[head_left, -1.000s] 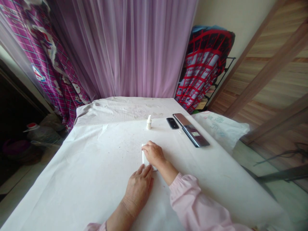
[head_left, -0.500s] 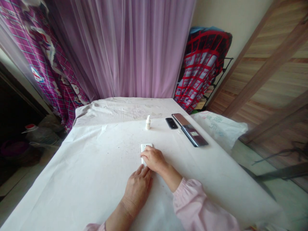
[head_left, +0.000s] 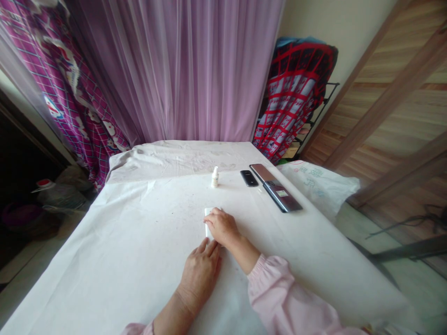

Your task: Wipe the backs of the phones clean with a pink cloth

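A white phone (head_left: 208, 232) lies flat on the white-covered table, mostly hidden by my hands. My left hand (head_left: 200, 270) rests palm down with fingers stretched out, its fingertips at the phone's near end. Over the far part of the phone, my right hand (head_left: 222, 228) presses down with curled fingers. Whether something small is pinched under those fingers cannot be seen. Beyond the phone stands a small white spray bottle (head_left: 214, 178), upright and untouched.
To the right lie a small black phone (head_left: 249, 178), a brown-backed phone (head_left: 262, 174) and a dark shiny phone (head_left: 282, 196). A white plastic bag (head_left: 319, 186) hangs past the table's right edge. Purple curtains (head_left: 195, 70) hang behind the white table cover (head_left: 122, 246).
My right hand has slid slightly toward the phone's far end, covering the camera area that showed before. My left hand has stayed in place.
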A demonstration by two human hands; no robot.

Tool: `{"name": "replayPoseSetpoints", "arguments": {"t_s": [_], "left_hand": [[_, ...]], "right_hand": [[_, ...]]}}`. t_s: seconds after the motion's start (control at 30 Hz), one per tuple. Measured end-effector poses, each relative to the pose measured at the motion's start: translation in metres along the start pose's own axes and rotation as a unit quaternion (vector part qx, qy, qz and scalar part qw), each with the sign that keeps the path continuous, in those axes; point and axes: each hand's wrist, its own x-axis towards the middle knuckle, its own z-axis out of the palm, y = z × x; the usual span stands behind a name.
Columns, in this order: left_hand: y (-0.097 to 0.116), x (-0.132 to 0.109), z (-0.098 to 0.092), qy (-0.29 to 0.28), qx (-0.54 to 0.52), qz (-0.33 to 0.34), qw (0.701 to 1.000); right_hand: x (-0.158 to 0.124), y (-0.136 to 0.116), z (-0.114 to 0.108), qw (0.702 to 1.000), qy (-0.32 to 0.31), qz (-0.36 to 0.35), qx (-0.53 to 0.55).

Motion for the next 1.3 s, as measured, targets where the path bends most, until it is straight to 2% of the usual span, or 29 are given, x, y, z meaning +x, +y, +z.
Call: {"name": "replayPoseSetpoints", "arguments": {"t_s": [0.27,0.53,1.03,1.3], "left_hand": [[0.000,0.000,-0.001,-0.001,0.015,0.006,1.000],[-0.001,0.000,-0.002,0.001,0.005,0.002,1.000],[-0.001,0.000,0.000,-0.003,-0.018,0.001,1.000],[-0.001,0.001,-0.001,0.005,-0.014,0.010,1.000]], "right_hand": [[0.015,0.005,0.004,0.999,0.035,0.008,-0.010],[0.016,0.005,0.003,0.999,0.033,0.005,-0.029],[-0.008,-0.002,0.001,1.000,-0.002,-0.001,-0.023],[-0.008,-0.003,-0.001,1.000,-0.004,0.009,-0.016]]}}
